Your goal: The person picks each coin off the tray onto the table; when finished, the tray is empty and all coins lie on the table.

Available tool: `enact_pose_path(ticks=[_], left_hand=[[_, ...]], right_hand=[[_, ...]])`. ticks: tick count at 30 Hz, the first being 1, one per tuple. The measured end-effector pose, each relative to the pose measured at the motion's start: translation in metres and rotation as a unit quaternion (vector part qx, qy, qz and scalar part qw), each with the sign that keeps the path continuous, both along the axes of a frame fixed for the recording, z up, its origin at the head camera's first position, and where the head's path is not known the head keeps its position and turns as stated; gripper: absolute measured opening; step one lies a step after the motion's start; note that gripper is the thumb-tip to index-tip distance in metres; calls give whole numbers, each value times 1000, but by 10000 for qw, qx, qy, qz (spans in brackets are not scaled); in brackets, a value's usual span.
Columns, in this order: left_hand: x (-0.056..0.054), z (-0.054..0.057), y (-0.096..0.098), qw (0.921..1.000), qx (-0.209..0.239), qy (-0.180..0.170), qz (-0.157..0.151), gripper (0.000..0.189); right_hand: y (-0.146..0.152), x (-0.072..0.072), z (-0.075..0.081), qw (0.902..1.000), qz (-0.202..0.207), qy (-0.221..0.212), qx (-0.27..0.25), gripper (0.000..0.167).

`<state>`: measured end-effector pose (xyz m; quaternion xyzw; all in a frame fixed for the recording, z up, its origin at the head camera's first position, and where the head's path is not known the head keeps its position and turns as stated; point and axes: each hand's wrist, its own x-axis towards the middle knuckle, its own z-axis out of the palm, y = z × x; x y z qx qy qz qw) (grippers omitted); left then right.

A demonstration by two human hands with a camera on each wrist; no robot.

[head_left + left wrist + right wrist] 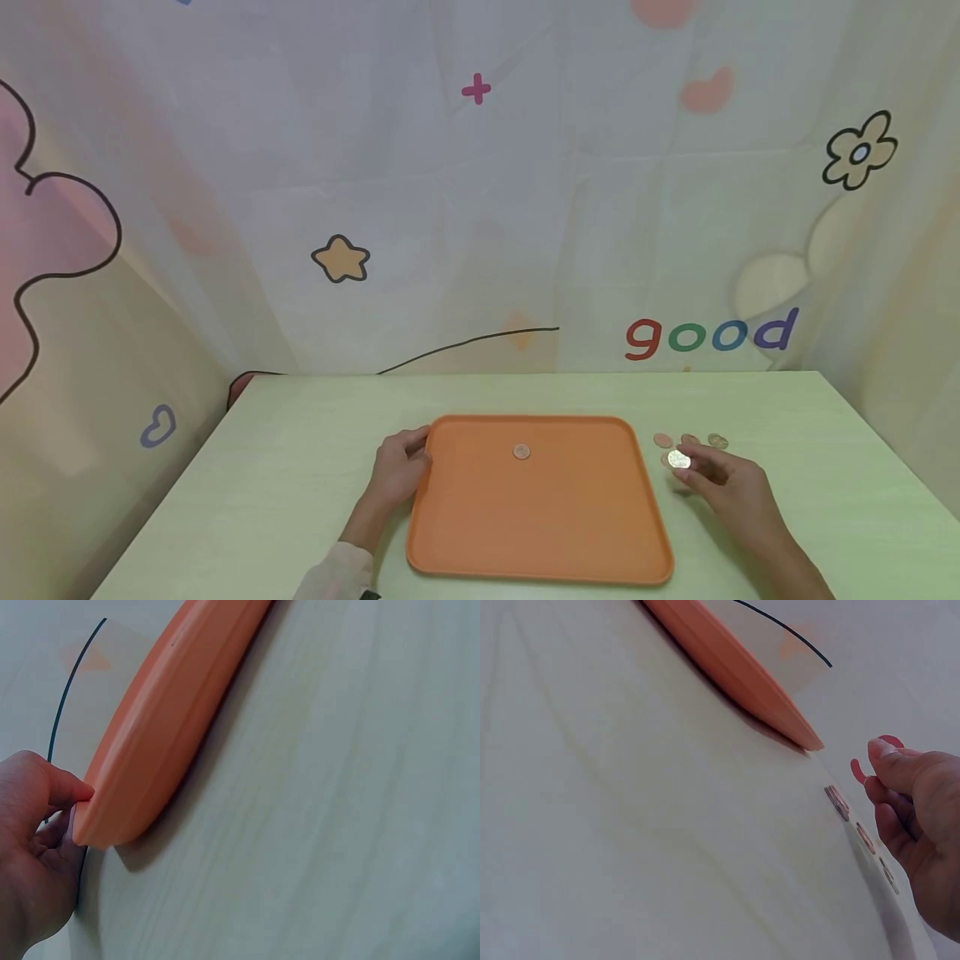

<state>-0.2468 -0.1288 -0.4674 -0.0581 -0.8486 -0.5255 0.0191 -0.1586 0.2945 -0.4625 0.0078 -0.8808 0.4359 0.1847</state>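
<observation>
An orange tray (540,500) lies on the table, with one coin (521,451) near its far side. At the tray's left edge, my left hand (397,468) pinches the rim; the left wrist view shows the fingertips at the tray's corner (112,817). To the right of the tray, my right hand (731,492) holds a shiny coin (678,459) between thumb and fingers, raised a little above the table. Several loose coins lie just beyond it, among them a reddish coin (662,440) and a duller coin (717,440). The right wrist view hides the held coin behind the fingers.
A pale green table (300,467) bears everything. Behind it hangs a printed curtain (480,208) with a star, a flower and the word "good". In the right wrist view, coins (838,802) sit between the tray's corner and my hand.
</observation>
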Motion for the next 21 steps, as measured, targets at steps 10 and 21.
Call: enact_pose_path(ticks=[10, 21], left_hand=[[0, 0, -1, 10000, 16, -39, 13, 49], [0, 1, 0, 9999, -22, -117, 30, 49]], right_hand=[[21, 8, -6, 9959, -531, -160, 709, 32], [40, 13, -14, 9869, -614, -500, 1406, 33]])
